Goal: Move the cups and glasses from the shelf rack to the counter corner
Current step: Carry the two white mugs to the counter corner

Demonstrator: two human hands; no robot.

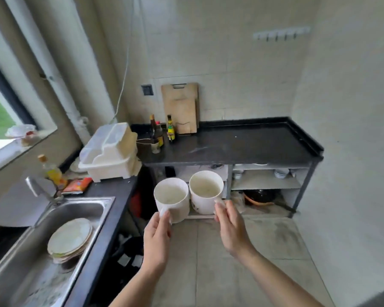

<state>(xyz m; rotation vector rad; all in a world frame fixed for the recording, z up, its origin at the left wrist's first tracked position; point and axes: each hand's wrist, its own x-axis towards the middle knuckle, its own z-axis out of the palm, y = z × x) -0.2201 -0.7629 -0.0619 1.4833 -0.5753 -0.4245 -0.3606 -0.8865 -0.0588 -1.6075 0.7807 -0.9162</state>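
White left mug (171, 197) and right mug (205, 191) hung upright, rims just beside each other, before the shelf rack (264, 182), below the black bench (242, 142). Left grip (156, 238) pinched left mug's handle; right grip (231, 227) pinched right mug's. Forearms stretched forward.

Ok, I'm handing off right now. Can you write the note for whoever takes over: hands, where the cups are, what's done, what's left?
Left hand: holds the left white mug at its near side.
Right hand: holds the right white mug at its near side.
Both mugs are upright, in the air side by side, in front of the shelf rack.
Done: two mugs are off the rack.
Left: set both at the far right corner of the black counter, then go back for the small white pieces on the upper shelf. They are too small to tell cups from bowls.
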